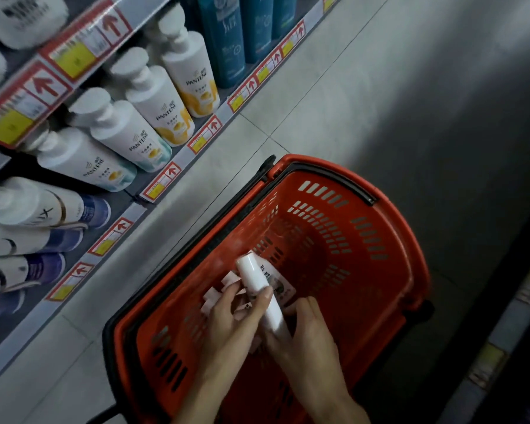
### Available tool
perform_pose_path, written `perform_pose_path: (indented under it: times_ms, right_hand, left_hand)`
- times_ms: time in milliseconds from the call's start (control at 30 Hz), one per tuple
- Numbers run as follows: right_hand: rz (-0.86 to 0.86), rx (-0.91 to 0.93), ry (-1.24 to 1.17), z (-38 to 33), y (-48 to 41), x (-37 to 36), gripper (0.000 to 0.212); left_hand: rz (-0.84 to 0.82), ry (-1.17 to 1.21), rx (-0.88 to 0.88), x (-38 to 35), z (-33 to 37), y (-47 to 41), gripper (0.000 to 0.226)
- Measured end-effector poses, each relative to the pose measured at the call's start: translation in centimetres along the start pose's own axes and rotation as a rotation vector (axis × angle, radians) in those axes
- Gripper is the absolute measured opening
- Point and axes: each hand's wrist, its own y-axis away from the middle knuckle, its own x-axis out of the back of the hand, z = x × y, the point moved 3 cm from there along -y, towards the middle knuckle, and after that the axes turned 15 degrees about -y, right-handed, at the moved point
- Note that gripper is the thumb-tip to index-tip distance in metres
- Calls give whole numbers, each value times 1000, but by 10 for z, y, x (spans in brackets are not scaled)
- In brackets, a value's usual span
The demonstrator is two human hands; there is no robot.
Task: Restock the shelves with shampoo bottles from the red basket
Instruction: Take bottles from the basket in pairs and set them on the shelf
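Note:
A red basket [364, 240] stands on the floor in front of the shelves. Both my hands reach into it. My left hand [236, 325] grips a slim white bottle [257, 276], its thumb across the bottle's body. My right hand [309, 332] is curled around the lower end of the same bottle. Under the hands lie a few more small white items [224, 286] and one with a printed label [280, 284], partly hidden. The lower shelf [178, 166] on the left carries white Pantene pump bottles [153, 102].
Teal bottles [227, 41] stand further along the shelf, and white and purple bottles [43, 209] nearer me. Price tags with red arrows line the shelf edges. Grey tiled floor [349, 87] stretches beyond the basket. Another dark shelf edge [517, 316] runs along the right.

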Motion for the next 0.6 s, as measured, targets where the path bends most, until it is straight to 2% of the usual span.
perform_pose_path:
  times_ms: [100, 167, 233, 333, 400, 500, 600]
  right_hand:
    - [-254, 81, -60, -14, 5, 18, 74]
    - [-396, -39, -325, -19, -2, 38, 55]
    - [-309, -124, -465, -12, -22, 54, 28]
    - [-138, -160, -236, 18, -62, 51, 18]
    - [-177, -245, -53, 44, -92, 30, 17]
    - [-282, -285, 133, 70, -125, -13, 21]
    - [-266, -289, 207, 77, -140, -42, 38]
  left_hand:
    - [22, -14, -67, 21, 15, 15, 47]
    - [22, 79, -69, 36, 22, 21, 43]
    - [-1, 157, -74, 53, 29, 21, 45]
    - [-88, 239, -117, 72, 41, 18, 61]
    - [-131, 323, -109, 81, 45, 13, 60]
    - [-122, 403, -36, 91, 54, 0, 45]
    - [-113, 408, -41, 99, 57, -15, 52]
